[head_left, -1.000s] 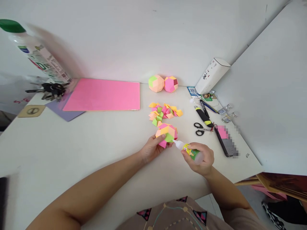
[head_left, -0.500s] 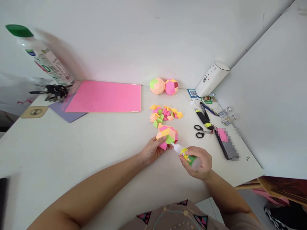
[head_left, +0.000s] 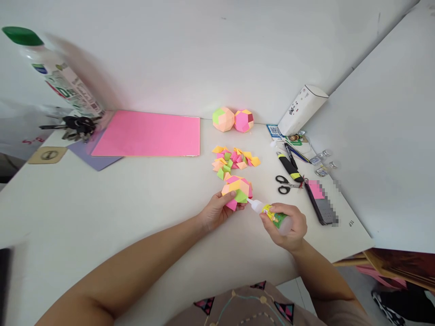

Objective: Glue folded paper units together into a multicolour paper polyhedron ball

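Note:
My left hand [head_left: 220,210] is closed on a folded-paper ball [head_left: 237,186] in pink, orange, peach and green, thumb lying on its front. In my right hand [head_left: 291,226] is a glue bottle [head_left: 268,214] with a yellow and green label. It is tilted so its white nozzle meets the right edge of the green facet, at or very near the paper. Just beyond the ball lies a pile of small folded paper pieces [head_left: 234,159] in the same colours. Two finished-looking paper balls, one peach and green [head_left: 223,119], one mostly pink [head_left: 244,121], sit against the wall.
A pink paper sheet pack [head_left: 149,136] lies back left, near keys [head_left: 78,127] and a green-capped bottle [head_left: 64,77]. On the right are scissors [head_left: 284,185], a utility knife [head_left: 288,167], a phone [head_left: 319,203], small glass bottles [head_left: 325,168] and a white box [head_left: 302,111].
My right hand and the glue bottle have shifted a little to the right, the nozzle moving along the green facet toward its right edge. My left hand keeps holding the ball in place.

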`<state>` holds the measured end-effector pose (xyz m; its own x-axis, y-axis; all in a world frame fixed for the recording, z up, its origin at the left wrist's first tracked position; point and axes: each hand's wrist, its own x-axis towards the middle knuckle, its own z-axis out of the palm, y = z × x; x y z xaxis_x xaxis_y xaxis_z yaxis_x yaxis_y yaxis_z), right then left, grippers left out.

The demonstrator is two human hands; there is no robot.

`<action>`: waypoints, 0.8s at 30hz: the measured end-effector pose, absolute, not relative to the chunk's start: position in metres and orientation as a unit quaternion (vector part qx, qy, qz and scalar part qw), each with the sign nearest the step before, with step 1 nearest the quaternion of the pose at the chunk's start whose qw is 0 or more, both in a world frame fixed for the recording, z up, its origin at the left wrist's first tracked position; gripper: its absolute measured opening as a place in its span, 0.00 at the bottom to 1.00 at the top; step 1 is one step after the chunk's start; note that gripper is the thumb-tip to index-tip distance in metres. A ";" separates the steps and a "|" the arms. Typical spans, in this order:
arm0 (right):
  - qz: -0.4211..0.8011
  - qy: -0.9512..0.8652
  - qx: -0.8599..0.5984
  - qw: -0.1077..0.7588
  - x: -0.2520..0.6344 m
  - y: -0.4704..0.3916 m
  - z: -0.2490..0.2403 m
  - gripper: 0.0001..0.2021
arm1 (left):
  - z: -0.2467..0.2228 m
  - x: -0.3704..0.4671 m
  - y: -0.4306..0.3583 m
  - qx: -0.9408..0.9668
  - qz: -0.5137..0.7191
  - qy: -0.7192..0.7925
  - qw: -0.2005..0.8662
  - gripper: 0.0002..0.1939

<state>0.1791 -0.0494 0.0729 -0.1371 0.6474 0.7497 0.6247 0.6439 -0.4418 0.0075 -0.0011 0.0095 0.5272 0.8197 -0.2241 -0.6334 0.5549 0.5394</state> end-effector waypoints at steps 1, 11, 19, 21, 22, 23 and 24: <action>0.014 -0.754 -0.425 0.500 0.179 -0.049 0.073 0.10 | 0.010 0.007 -0.001 0.197 0.427 0.234 0.851 0.15; 0.001 -0.767 -0.408 0.495 0.176 -0.048 0.073 0.10 | 0.012 0.007 -0.001 0.196 0.428 0.242 0.848 0.14; 0.007 -0.749 -0.427 0.507 0.179 -0.047 0.072 0.10 | 0.009 0.006 -0.002 0.207 0.425 0.229 0.851 0.14; 0.013 -0.743 -0.440 0.503 0.179 -0.047 0.072 0.11 | 0.009 0.006 -0.002 0.208 0.426 0.226 0.851 0.13; 0.019 -0.744 -0.445 0.498 0.180 -0.046 0.072 0.12 | 0.009 0.006 -0.001 0.208 0.426 0.226 0.851 0.13; 0.026 -0.744 -0.448 0.495 0.180 -0.046 0.073 0.12 | 0.010 0.007 -0.001 0.208 0.426 0.225 0.851 0.13; 0.034 -0.742 -0.451 0.495 0.180 -0.045 0.074 0.13 | 0.010 0.007 -0.001 0.208 0.427 0.225 0.851 0.13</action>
